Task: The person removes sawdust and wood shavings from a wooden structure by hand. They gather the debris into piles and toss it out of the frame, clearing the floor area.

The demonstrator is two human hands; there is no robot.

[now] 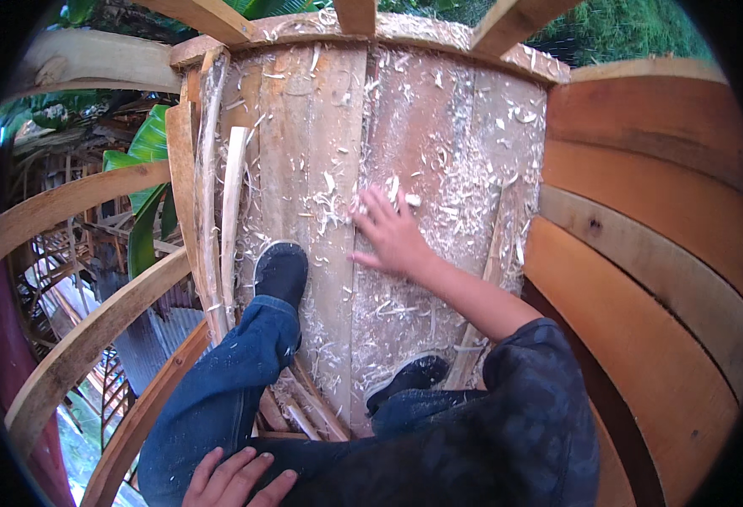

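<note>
My right hand point(391, 234) reaches out over the plank floor point(300, 127), its fingers spread apart and nothing held in them. Pale wood shavings point(329, 207) lie scattered around its fingertips; whether the palm touches the boards I cannot tell. My left hand point(238, 480) rests on my jeans point(228, 363) at the lower edge of the view, with its fingers stretched out and no object in it.
Wood strips point(233, 203) lie along the left side, with offcuts point(308, 406) near my feet. Slatted rails point(101, 329) edge the left, a board wall point(642, 313) the right. My dark shoes point(282, 272) stand on the floor. Green leaves point(147, 144) show outside.
</note>
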